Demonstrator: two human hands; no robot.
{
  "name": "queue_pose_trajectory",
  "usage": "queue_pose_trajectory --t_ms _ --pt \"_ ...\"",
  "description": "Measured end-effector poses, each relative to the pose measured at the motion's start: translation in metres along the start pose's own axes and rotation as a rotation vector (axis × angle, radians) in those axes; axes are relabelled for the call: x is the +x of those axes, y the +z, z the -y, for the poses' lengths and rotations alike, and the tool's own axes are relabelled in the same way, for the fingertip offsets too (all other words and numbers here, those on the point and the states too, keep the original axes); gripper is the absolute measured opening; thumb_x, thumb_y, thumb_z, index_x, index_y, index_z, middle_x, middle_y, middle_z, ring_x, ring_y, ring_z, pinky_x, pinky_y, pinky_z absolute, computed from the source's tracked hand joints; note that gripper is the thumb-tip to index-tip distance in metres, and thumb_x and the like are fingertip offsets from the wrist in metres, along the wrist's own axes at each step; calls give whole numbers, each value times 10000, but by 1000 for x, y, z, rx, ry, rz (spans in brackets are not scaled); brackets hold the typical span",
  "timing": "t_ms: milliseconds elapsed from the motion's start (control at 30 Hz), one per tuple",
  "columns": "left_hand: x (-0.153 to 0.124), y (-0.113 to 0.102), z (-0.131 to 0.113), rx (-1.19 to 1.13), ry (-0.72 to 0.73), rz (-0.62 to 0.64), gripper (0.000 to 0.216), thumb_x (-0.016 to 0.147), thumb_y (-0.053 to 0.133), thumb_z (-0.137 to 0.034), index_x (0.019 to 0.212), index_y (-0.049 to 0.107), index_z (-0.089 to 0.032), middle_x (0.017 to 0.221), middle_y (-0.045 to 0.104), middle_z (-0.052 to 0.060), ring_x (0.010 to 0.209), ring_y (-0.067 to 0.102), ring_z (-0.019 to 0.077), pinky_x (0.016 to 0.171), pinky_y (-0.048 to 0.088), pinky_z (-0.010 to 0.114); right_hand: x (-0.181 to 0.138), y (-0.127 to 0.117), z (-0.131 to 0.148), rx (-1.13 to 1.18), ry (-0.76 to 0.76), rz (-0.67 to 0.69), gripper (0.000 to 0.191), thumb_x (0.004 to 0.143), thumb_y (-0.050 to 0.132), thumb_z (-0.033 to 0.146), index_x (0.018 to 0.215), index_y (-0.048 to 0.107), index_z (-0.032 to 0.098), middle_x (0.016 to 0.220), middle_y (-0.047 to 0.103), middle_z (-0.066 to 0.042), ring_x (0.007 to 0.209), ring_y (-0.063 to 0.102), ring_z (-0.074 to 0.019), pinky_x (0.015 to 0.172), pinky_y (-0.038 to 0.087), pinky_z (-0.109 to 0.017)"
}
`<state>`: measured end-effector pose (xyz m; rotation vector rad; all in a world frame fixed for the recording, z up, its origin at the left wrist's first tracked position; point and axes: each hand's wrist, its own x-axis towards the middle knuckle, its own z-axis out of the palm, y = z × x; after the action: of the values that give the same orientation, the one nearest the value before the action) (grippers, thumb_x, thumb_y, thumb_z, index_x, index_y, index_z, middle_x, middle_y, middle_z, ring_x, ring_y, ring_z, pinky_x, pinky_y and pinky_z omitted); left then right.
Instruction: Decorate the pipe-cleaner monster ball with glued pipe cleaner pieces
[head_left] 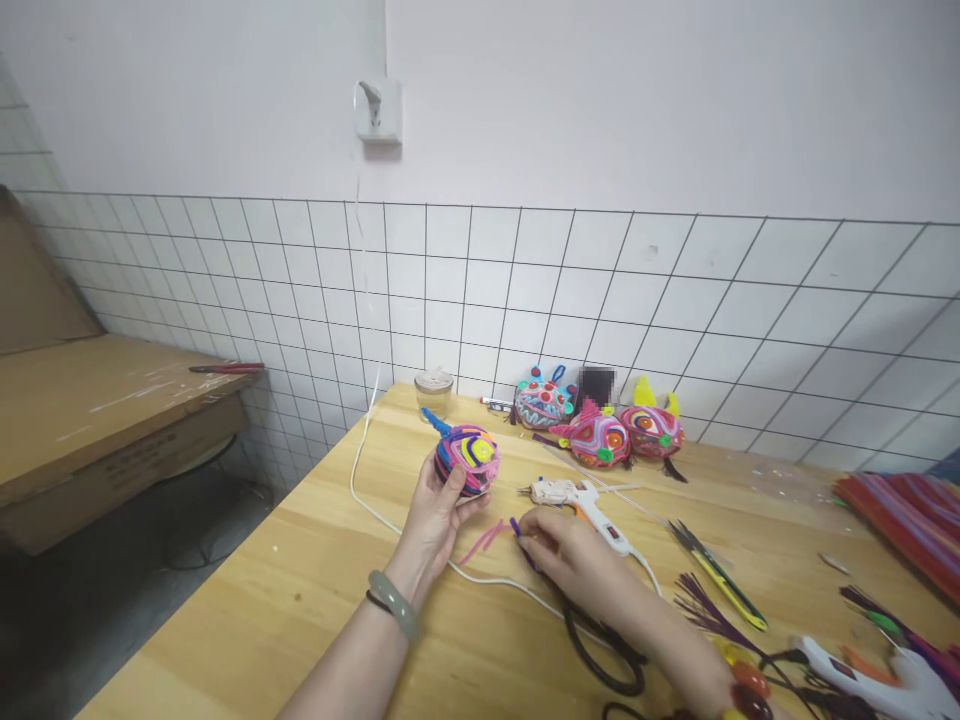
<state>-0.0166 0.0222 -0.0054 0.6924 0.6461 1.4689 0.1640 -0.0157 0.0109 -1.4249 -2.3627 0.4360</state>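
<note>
My left hand (442,500) is closed around a colourful stuffed fish ornament (466,462), striped in pink, blue and black with a yellow patch and a blue tip at its upper left. It is held a little above the wooden table (315,600). To its right, my right hand (559,550) pinches a short purple fuzzy strip (515,526) between thumb and fingers. Thin pink strips (482,540) lie on the table between the two hands. Just beyond my right hand, a white glue gun (581,497) rests with its nozzle pointing left.
Several finished ornaments (604,440) stand near the tiled wall, beside a lidded jar (433,393). Yellow-handled scissors (720,575), purple tassel threads (712,610) and a second glue gun (870,675) lie at right. A white cord (360,490) runs over the left edge. Striped cloth (907,520) lies far right.
</note>
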Motion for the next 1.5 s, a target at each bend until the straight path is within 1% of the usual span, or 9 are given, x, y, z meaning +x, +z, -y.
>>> queue_pose_trajectory --t_ms 200,400,467,533,633,733,867,1133,1500 --pt "-1 0 0 22 -19 -2 495 672 752 -336 1098 535 -212 1181 587 110 892 648 205 679 569 305 -2 -24 3 750 41 -317 200 867 530 379 843 547 181 778 652 -41 673 638 -155 661 508 -281" --pt "1 -3 1 -41 -38 63 501 696 742 -270 1137 510 -220 1185 596 108 923 650 219 710 571 333 -16 -76 23 1008 25 -649 165 844 603 356 850 535 206 731 635 9 626 594 -105 613 489 -212" --pt "1 -5 1 -84 -51 91 486 710 731 -265 1140 512 -215 1171 608 107 927 648 217 721 570 338 -22 -84 29 1031 43 -587 168 853 587 361 874 514 211 702 622 29 522 555 -78 518 455 -185" --pt "1 -6 1 -140 -68 130 467 719 722 -280 1135 524 -200 1172 612 115 962 638 227 746 564 343 -25 -79 32 998 128 -367 195 866 542 395 872 480 210 656 624 37 425 531 -70 442 417 -182" --pt "-1 -7 0 -220 -89 189 448 731 709 -293 1132 545 -179 1199 608 127 1041 608 256 801 547 360 -23 -45 28 824 295 21 187 879 437 400 856 424 215 525 602 48 367 549 -111 378 375 -189" --pt "-3 -7 -2 -281 -116 236 453 752 691 -261 1171 542 -177 1214 608 131 1083 588 255 865 517 375 -17 1 18 436 432 147 93 863 358 234 839 445 214 397 530 81 352 549 -123 376 343 -179" --pt "-5 -7 -3 -326 -150 291 505 788 652 -227 1263 488 -177 1237 597 151 1114 573 251 932 467 389 -13 32 11 333 417 148 143 811 415 157 883 537 180 477 612 31 485 622 -142 484 392 -206" --pt "-4 -14 -1 -394 -268 336 448 821 596 -253 1242 504 -133 1198 616 168 1079 593 269 972 418 434 -33 -3 7 -141 344 81 269 839 427 192 1034 612 184 890 714 -90 858 652 -236 705 419 -293" --pt "-6 -14 2 -414 -341 375 398 857 509 -282 1212 499 -103 1159 626 186 1030 618 278 901 463 434 -63 24 -21 -281 361 124 419 754 386 3 1044 627 187 950 670 -95 897 646 -212 766 443 -284"
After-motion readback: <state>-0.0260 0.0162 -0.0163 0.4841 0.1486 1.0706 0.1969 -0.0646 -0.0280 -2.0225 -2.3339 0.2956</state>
